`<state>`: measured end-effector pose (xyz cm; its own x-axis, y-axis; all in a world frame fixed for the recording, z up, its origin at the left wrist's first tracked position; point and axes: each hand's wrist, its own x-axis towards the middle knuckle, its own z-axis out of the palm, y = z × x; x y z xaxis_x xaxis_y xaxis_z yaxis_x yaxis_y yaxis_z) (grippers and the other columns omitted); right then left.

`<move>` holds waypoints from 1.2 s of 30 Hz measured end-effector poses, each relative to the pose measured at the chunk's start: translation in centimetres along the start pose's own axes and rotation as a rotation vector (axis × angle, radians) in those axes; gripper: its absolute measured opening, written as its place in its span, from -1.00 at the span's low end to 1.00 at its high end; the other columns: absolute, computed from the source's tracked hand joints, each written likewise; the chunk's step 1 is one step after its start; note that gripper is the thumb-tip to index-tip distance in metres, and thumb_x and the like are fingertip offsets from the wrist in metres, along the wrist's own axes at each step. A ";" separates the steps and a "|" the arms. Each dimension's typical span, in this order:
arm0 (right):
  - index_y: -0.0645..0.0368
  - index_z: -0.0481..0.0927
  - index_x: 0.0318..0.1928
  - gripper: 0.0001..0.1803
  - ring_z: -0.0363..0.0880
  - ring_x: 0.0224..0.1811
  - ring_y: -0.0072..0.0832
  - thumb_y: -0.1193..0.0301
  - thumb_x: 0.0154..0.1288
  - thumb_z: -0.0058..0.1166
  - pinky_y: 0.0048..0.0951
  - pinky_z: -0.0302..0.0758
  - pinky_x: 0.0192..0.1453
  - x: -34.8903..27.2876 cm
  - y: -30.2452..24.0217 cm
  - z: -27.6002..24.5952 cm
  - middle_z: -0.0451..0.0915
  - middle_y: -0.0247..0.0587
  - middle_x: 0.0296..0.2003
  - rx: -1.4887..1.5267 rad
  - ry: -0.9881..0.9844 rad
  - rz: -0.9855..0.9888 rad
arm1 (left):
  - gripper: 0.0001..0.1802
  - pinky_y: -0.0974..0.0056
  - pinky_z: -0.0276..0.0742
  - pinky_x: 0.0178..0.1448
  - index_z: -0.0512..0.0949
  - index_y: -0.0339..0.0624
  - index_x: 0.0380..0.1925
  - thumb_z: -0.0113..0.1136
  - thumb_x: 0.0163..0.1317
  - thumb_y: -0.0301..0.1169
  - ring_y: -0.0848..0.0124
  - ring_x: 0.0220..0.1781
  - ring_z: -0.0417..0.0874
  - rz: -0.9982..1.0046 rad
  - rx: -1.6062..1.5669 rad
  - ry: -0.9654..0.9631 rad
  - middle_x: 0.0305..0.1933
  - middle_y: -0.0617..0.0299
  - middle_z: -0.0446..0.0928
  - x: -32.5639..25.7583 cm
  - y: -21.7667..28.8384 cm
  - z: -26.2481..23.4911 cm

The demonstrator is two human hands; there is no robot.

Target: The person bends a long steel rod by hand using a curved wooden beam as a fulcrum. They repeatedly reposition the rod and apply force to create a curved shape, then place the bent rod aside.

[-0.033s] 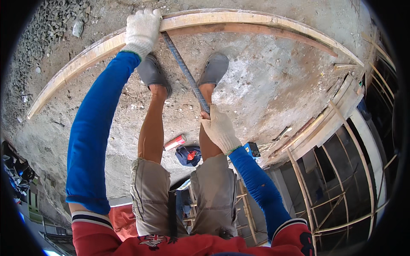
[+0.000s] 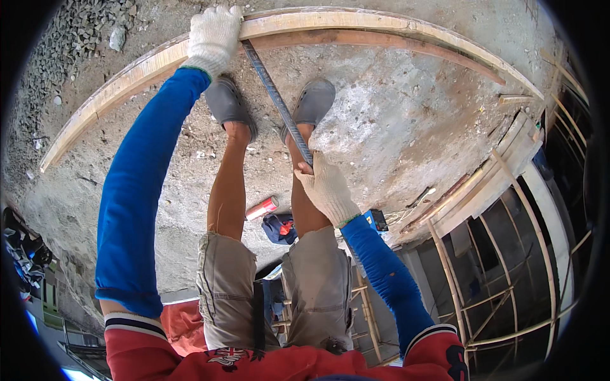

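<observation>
left hand [image 2: 215,39], gloved, is clamped at eleven o'clock on a wooden board [image 2: 330,21] that arcs from nine to two in the head view. gloved right hand [image 2: 328,188], near centre, wraps a dark ridged bar [image 2: 274,96] running toward eleven, its far end at the board's near edge. a red cylinder [image 2: 261,208] lies toward eight.

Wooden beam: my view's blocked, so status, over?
Left hand on wooden beam. Right hand gripping dark bar, far end at beam. Red cylinder on ground, apart from both hands.
</observation>
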<state>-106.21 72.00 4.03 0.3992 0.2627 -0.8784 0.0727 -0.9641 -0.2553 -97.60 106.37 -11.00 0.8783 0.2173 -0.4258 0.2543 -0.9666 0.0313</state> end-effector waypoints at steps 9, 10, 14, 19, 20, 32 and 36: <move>0.27 0.53 0.15 -0.56 0.78 -0.16 -0.27 0.20 0.50 0.26 -0.28 0.62 -0.13 -2.4 -0.2 -1.2 0.73 -0.13 -0.24 0.650 -0.285 0.292 | -0.54 -0.04 0.70 0.14 0.58 -0.18 0.05 0.50 0.19 -0.33 0.06 0.16 0.75 -0.054 0.025 -0.067 0.01 0.00 0.70 -0.1 0.5 1.7; 0.26 0.54 0.13 -0.58 0.77 -0.17 -0.27 0.19 0.51 0.24 -0.29 0.62 -0.14 -2.9 -0.2 -0.2 0.72 -0.12 -0.26 0.636 -0.255 0.258 | -0.56 -0.04 0.70 0.14 0.58 -0.18 0.04 0.50 0.19 -0.34 0.06 0.14 0.76 -0.069 0.027 -0.058 0.00 0.00 0.70 -0.2 0.6 2.1; 0.14 0.55 0.05 -0.74 0.47 -0.44 -0.63 0.28 0.54 0.22 -0.52 0.37 -0.43 -4.9 -4.9 -1.3 0.53 -0.41 -0.38 0.863 -0.224 0.271 | -0.49 -0.06 0.71 0.15 0.58 -0.19 0.05 0.55 0.14 -0.29 0.04 0.09 0.78 -0.044 0.061 0.025 -0.04 -0.02 0.72 -0.4 0.3 2.9; 0.02 0.52 0.00 -0.80 0.34 -0.57 -0.83 0.34 0.53 0.28 -0.67 0.28 -0.55 -5.6 -6.5 -1.9 0.49 -0.58 -0.39 1.656 -0.399 0.405 | -0.86 0.10 0.70 0.08 0.67 0.01 -0.27 0.11 0.41 -0.39 0.22 0.00 0.81 -0.065 -0.006 0.086 -0.19 0.13 0.74 0.4 1.2 1.6; 0.02 0.52 -0.02 -0.81 0.34 -0.56 -0.83 0.35 0.52 0.28 -0.67 0.28 -0.55 -5.6 -6.3 -1.8 0.48 -0.58 -0.40 1.456 -0.325 0.361 | -0.90 0.09 0.70 0.10 0.66 -0.01 -0.22 0.16 0.39 -0.37 0.20 0.01 0.80 -0.081 -0.029 0.057 -0.17 0.10 0.74 0.2 0.9 2.0; 0.17 0.61 -0.06 -0.73 0.48 -0.45 -0.68 0.28 0.37 0.28 -0.47 0.44 -0.37 -4.0 -7.4 10.4 0.52 -0.44 -0.43 0.750 0.091 0.402 | 0.07 -0.02 0.71 0.27 0.48 -0.23 0.24 0.79 -0.25 0.04 -0.04 0.18 0.76 0.145 -0.012 -0.242 0.03 -0.14 0.70 -10.0 -25.4 2.4; 0.25 0.70 -0.04 -0.62 0.65 -0.19 -0.50 0.21 0.31 0.34 -0.36 0.58 -0.07 -0.6 -7.7 18.3 0.72 -0.28 -0.24 0.717 0.176 0.538 | 0.05 0.02 0.72 0.24 0.49 -0.19 0.22 0.78 -0.21 0.12 -0.01 0.13 0.78 -0.003 -0.100 -0.283 0.03 -0.09 0.71 -14.3 -32.4 6.7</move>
<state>-123.76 79.97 -0.86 0.3531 -0.2820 -0.8921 -0.7252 -0.6849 -0.0706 -121.12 133.63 -12.00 0.7334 0.1603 -0.6606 0.3076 -0.9449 0.1122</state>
